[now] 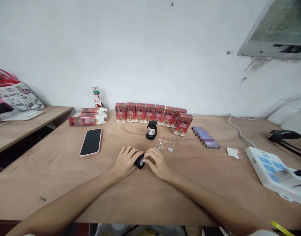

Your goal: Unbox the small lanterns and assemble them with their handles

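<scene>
My left hand (126,161) is closed around a small black lantern base (140,162), tilted so that its pale round underside faces me. The rest of this piece is hidden by my fingers. At the rim of that underside, my right hand (157,163) has its thumb and fingertips pinched together; whatever they hold is too small to make out. Just beyond my hands a small black lantern (151,130) with a clear body stands upright. Beside it lie several button cells (160,147), a small white plastic piece (170,149) and thin bent wires (171,142).
Several red boxes (140,113) stand in a row near the wall, with opened red cartons (88,118) to their left. A phone (90,142) lies at left. A purple phone-like item (206,137), crumpled tissue (232,153) and white power strip (270,173) are at right.
</scene>
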`<state>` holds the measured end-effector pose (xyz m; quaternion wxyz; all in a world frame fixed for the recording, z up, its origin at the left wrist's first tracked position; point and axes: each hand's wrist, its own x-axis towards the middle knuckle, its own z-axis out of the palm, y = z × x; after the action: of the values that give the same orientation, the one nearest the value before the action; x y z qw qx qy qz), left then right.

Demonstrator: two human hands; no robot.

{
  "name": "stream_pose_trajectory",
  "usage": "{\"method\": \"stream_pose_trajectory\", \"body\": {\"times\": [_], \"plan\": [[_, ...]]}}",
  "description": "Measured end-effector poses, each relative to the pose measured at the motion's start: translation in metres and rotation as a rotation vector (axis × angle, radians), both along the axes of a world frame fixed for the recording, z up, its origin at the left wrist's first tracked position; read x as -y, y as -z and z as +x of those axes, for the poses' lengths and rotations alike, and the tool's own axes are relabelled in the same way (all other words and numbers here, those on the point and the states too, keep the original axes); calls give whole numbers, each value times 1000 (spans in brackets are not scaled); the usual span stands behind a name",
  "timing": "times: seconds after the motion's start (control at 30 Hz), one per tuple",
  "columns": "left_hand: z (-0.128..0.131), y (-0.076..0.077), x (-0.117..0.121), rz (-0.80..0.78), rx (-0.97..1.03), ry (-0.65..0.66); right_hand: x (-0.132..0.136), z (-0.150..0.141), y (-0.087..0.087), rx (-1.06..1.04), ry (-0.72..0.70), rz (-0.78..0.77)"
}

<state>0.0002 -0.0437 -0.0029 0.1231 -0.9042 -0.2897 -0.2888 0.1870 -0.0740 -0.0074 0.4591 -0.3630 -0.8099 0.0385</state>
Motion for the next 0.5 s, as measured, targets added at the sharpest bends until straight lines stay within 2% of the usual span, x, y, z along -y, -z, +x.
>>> {"method": "stream_pose_trajectory", "body": {"times": [0.17,0.3,0.37,0.5], "plan": [[0,0,-2,10,39,-19,-2,4,-1,50,29,37],[0,-3,-3,-39,129,-99,-14,37,-17,51,162,51],[0,-5,-3,-56,150,-106,-23,63,-27,135,244,-28],[0,-5,-3,-72,149,-98,-34,102,-39,423,282,-243]]}}
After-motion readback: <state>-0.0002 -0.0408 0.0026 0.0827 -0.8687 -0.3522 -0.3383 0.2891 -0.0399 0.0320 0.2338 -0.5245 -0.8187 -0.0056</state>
